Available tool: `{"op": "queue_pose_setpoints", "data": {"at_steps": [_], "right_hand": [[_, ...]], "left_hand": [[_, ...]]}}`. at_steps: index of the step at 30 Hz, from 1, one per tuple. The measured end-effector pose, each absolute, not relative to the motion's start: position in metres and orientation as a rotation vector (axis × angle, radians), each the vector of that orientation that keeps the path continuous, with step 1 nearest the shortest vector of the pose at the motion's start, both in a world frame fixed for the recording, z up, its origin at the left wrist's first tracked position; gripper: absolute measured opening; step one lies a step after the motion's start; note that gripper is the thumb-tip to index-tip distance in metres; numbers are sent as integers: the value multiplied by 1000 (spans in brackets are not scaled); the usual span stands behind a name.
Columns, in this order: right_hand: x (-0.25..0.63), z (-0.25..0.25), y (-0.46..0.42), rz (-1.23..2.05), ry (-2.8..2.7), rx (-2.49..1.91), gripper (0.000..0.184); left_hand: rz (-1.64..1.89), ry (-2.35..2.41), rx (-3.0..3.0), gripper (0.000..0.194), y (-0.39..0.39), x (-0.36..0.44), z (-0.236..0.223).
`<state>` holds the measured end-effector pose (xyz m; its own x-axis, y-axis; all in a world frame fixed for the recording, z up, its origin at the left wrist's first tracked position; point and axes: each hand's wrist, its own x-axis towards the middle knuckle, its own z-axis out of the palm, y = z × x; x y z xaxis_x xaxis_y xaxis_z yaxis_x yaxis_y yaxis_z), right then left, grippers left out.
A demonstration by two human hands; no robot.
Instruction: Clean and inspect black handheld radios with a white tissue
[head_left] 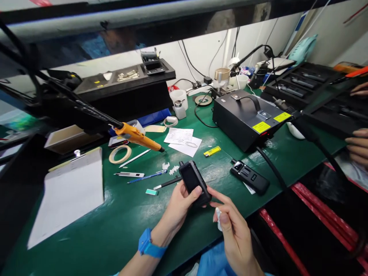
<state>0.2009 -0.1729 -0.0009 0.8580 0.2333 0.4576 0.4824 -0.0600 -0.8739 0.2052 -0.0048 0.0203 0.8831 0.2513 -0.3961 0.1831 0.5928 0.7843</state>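
Note:
My left hand (178, 209) is closed round a small black handheld device (194, 182) with a dark screen, held above the green mat near the front edge. A blue strap (147, 245) circles that wrist. My right hand (234, 230) touches the device's lower end with a fingertip and pinches a small white scrap (218, 219) in its curled fingers. A second black device (249, 176) lies flat on the mat to the right.
A black box with yellow labels (247, 119) stands at the back right. An orange-tipped tool (138, 136), a tape roll (120, 154), pens, papers and a clipboard (67, 189) lie at the left. Another person's fingers (358, 145) show at the right edge.

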Motion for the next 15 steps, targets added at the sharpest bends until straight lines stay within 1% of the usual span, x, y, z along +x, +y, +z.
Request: {"op": "queue_pose_setpoints", "data": {"at_steps": [8, 15], "right_hand": [[200, -2, -183, -169, -546, -1668, 40], [204, -3, -199, -142, -530, -1667, 43]], "left_hand": [[9, 488, 969, 78, -10, 205, 10], [-52, 445, 968, 71, -18, 203, 7]]}}
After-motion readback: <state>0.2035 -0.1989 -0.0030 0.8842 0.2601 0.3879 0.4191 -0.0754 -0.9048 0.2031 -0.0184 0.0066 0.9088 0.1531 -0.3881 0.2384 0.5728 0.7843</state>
